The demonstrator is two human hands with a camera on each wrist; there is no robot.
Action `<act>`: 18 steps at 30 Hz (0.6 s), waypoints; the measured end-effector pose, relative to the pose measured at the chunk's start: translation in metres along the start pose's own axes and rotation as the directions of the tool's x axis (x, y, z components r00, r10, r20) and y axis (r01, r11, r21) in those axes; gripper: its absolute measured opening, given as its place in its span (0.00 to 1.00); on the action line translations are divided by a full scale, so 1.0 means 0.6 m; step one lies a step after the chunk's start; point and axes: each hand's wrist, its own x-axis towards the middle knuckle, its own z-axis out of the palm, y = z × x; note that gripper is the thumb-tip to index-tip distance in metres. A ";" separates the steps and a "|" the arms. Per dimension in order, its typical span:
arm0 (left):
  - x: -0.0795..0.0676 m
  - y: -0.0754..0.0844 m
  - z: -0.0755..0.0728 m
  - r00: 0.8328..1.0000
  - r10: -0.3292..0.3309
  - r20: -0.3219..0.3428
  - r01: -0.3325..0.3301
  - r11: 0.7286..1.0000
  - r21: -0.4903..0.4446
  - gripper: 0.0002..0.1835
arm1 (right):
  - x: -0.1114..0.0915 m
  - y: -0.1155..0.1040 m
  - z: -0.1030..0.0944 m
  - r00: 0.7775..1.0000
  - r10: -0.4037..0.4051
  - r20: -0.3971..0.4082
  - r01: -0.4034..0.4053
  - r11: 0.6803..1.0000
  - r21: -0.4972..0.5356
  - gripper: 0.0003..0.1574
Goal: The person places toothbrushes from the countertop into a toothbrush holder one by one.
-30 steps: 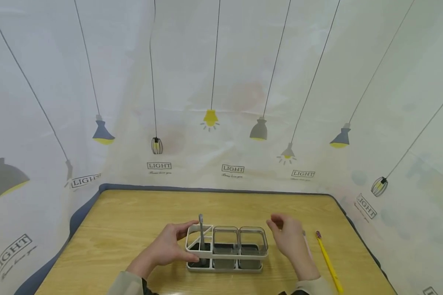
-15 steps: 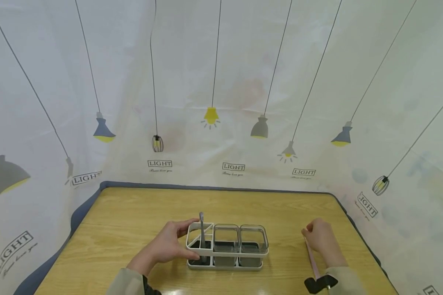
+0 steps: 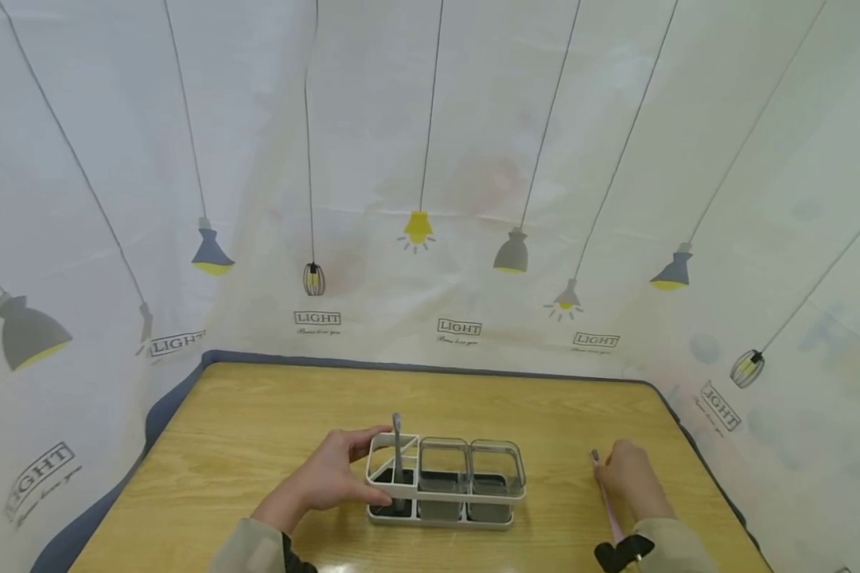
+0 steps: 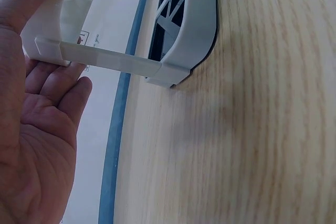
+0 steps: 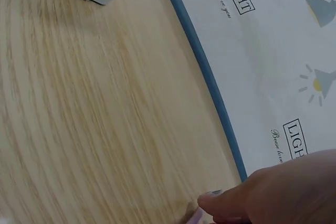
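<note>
My left hand [image 3: 329,477] grips the left end of a white toothbrush holder [image 3: 465,497], thumb in front and fingers behind. Upright in its divided left section stands a grey toothbrush [image 3: 397,454]. Two clear square cups [image 3: 444,469] fill the other sections. To the right, my right hand [image 3: 628,477] pinches a pink toothbrush [image 3: 607,505] just below its head, which shows past the thumb in the right wrist view. The pink handle [image 5: 194,216] runs beneath the thumb there. A yellow toothbrush is hidden behind the right hand and forearm.
The wooden table [image 3: 293,398] has a blue-grey edge [image 3: 430,368] along the back. Behind it hangs a white sheet [image 3: 372,159] printed with lamps and lettering. A black wrist mount [image 3: 623,551] overlaps the lower end of the pink toothbrush.
My right hand has moved right, away from the holder, to the pink toothbrush, and then slightly nearer, uncovering its head. The yellow toothbrush has gone from view behind it. My left hand stays put.
</note>
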 end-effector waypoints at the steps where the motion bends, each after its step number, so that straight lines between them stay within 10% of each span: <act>1: 0.001 0.001 0.000 1.000 0.000 0.001 0.000 1.000 0.002 0.55 | -0.002 -0.001 0.001 1.000 0.003 -0.002 -0.003 1.000 0.005 0.15; 18: 0.005 0.006 0.002 1.000 0.009 0.002 -0.009 1.000 -0.005 0.55 | -0.011 -0.020 0.012 0.988 0.117 0.096 -0.120 0.993 0.024 0.11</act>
